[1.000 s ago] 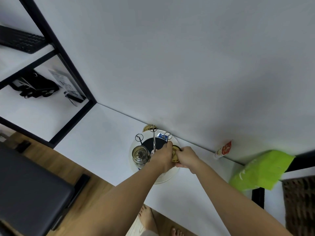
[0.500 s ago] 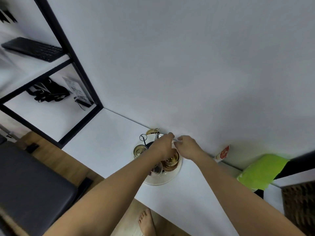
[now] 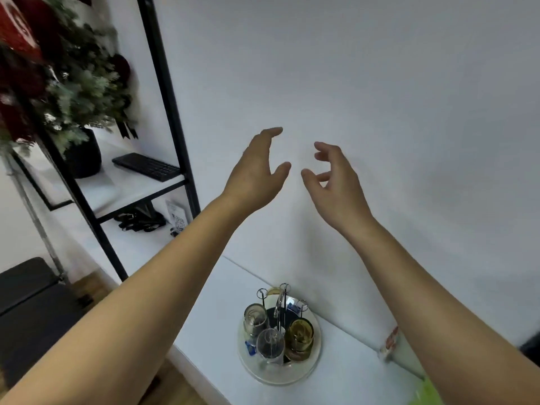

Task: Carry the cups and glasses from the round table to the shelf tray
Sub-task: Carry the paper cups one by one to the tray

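Observation:
A round clear tray [image 3: 306, 371] with a thin metal rack sits on the white shelf [image 3: 210, 311] against the wall. Three glasses stand in it: a silvery one [image 3: 255, 318] at the left, an amber one [image 3: 300, 334] at the right, a clear one [image 3: 270, 346] in front. My left hand [image 3: 257, 171] and my right hand [image 3: 336, 176] are raised high above the tray in front of the wall. Both are empty with fingers spread and slightly curled.
A black-framed shelving unit [image 3: 163, 92] stands at the left with a keyboard [image 3: 146, 166], a dark plant pot [image 3: 83, 156] and black straps [image 3: 140, 219]. A small red-and-white packet [image 3: 390, 342] and something green [image 3: 426, 394] lie right of the tray. A dark seat [image 3: 32, 311] is at lower left.
Both hands have left the glasses in the tray and risen well above it, now empty. The view has tilted upward, so the tray sits lower in the frame.

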A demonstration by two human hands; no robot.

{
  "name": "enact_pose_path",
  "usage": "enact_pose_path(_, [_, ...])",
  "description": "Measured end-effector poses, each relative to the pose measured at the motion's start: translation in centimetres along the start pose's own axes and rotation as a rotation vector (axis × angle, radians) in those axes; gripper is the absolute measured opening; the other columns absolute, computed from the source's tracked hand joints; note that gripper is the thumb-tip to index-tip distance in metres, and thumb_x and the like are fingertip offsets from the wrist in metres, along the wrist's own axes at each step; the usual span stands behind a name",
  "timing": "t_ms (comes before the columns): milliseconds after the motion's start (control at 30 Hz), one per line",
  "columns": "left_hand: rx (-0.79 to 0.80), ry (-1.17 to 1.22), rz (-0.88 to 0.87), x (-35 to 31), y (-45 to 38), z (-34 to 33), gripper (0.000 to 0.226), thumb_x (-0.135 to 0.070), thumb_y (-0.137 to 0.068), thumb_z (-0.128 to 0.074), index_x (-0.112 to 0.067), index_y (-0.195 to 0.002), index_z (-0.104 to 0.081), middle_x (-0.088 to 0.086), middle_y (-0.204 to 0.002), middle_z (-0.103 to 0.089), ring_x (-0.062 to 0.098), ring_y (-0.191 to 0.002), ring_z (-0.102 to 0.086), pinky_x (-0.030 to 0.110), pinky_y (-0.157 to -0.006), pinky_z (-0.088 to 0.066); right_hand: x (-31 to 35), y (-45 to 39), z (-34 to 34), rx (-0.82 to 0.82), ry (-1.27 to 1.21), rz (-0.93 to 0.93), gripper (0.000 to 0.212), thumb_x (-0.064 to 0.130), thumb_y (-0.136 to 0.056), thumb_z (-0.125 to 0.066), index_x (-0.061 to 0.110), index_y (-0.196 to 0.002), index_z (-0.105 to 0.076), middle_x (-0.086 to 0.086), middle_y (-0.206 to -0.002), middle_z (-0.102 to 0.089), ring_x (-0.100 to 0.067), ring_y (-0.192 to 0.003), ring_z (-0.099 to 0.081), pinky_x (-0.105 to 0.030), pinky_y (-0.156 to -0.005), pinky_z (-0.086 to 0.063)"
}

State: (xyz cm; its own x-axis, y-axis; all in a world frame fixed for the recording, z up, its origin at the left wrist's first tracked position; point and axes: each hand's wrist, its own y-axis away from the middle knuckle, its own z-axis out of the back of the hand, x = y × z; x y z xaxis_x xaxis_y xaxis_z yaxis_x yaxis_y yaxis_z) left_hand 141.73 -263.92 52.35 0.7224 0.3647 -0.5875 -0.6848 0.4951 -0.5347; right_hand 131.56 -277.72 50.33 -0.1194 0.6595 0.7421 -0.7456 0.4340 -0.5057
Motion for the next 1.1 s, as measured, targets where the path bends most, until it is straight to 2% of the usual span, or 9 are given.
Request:
enact_pose_path(233, [-0.104,-0.136,0.036,0.8,5.6,4.4,0.06,-0.014,-0.1,-0.055,-0.023,-0.154,-0.032,-0.007,-0.159,-0.035,0.01,-0.148,-0.03,0.021,-0.111,-0.025,4.1,2.0,-2.0,0.084,-0.119,0.089,0.046,0.033,-0.097,-0.058,0.032,-0.14,-0.043,0.013,-0.131,-0.051,-0.012,-0.103,-0.062,-0.019,-0.073,-0.045])
enact_pose_path(333, [-0.153,-0.184,0.108,1.9,9.2,7.4,0.06,-0.014,-0.099,-0.056,-0.023,-0.153,-0.033,-0.007,-0.158,-0.037,0.013,-0.144,-0.036,0.029,-0.116,-0.032,6.1,3.6,-4.4,0.171,-0.179,0.118,0.045,0.032,-0.097,-0.059,0.031,-0.139,-0.045,0.011,-0.131,-0.053,-0.01,-0.099,-0.062,-0.018,-0.074,-0.044])
enact_pose_path(400, [-0.194,-0.216,0.162,2.5,11.6,9.9,0.06,-0.016,-0.098,-0.058,-0.025,-0.152,-0.033,-0.009,-0.156,-0.038,0.014,-0.138,-0.042,0.035,-0.112,-0.039,7.7,4.7,-6.2,0.229,-0.217,0.16,0.044,0.031,-0.097,-0.06,0.03,-0.138,-0.046,0.011,-0.13,-0.053,-0.004,-0.095,-0.062,-0.017,-0.074,-0.045])
enact_pose_path(500, [-0.271,-0.297,0.239,2.5,16.4,14.9,0.06,-0.019,-0.098,-0.058,-0.027,-0.152,-0.033,-0.009,-0.155,-0.038,0.019,-0.133,-0.048,0.036,-0.105,-0.045,12.2,7.0,-9.7,0.355,-0.294,0.258,0.042,0.026,-0.097,-0.061,0.027,-0.137,-0.048,0.008,-0.129,-0.053,0.007,-0.084,-0.06,-0.005,-0.071,-0.042])
enact_pose_path(633, [-0.379,-0.449,0.361,1.0,25.6,22.3,0.06,-0.016,-0.097,-0.059,-0.025,-0.151,-0.034,-0.006,-0.153,-0.041,0.014,-0.14,-0.039,0.034,-0.109,-0.041,20.3,12.6,-14.8,0.527,-0.444,0.386,0.04,0.025,-0.097,-0.062,0.023,-0.136,-0.051,0.005,-0.13,-0.054,0.005,-0.081,-0.059,-0.006,-0.073,-0.044])
enact_pose_path(733, [-0.496,-0.561,0.509,-1.7,35.5,28.1,0.062,-0.013,-0.094,-0.057,-0.024,-0.151,-0.034,-0.005,-0.152,-0.041,0.013,-0.139,-0.04,0.033,-0.11,-0.041,27.1,20.0,-17.8,0.679,-0.559,0.472,0.039,0.025,-0.098,-0.062,0.021,-0.135,-0.052,0.005,-0.129,-0.054,0.004,-0.084,-0.058,-0.003,-0.072,-0.043])
enact_pose_path(867, [-0.669,-0.71,0.762,-9.1,52.4,34.4,0.064,-0.012,-0.09,-0.056,-0.025,-0.15,-0.037,0.0,-0.144,-0.049,0.018,-0.131,-0.049,0.037,-0.106,-0.045,36.0,35.1,-18.4,0.927,-0.717,0.581,0.036,0.024,-0.098,-0.061,0.022,-0.132,-0.051,0.007,-0.127,-0.053,0.006,-0.08,-0.056,-0.002,-0.07,-0.042])
enact_pose_path(967, [-0.782,-0.806,0.928,-16.1,64.2,36.7,0.064,-0.013,-0.091,-0.058,-0.025,-0.15,-0.036,-0.003,-0.147,-0.046,0.014,-0.135,-0.045,0.026,-0.108,-0.037,41.2,46.8,-16.3,1.1,-0.833,0.652,0.036,0.026,-0.098,-0.06,0.025,-0.133,-0.051,0.008,-0.129,-0.053,0.004,-0.083,-0.059,-0.003,-0.072,-0.042])
enact_pose_path(1100, [-0.892,-0.927,1.061,-26.7,78.0,36.8,0.066,-0.014,-0.092,-0.061,-0.028,-0.15,-0.034,-0.009,-0.143,-0.046,0.008,-0.124,-0.049,0.031,-0.105,-0.044,47.0,61.8,-11.2,1.276,-0.993,0.688,0.037,0.026,-0.098,-0.061,0.024,-0.133,-0.051,0.006,-0.127,-0.054,-0.002,-0.097,-0.06,-0.007,-0.075,-0.045])
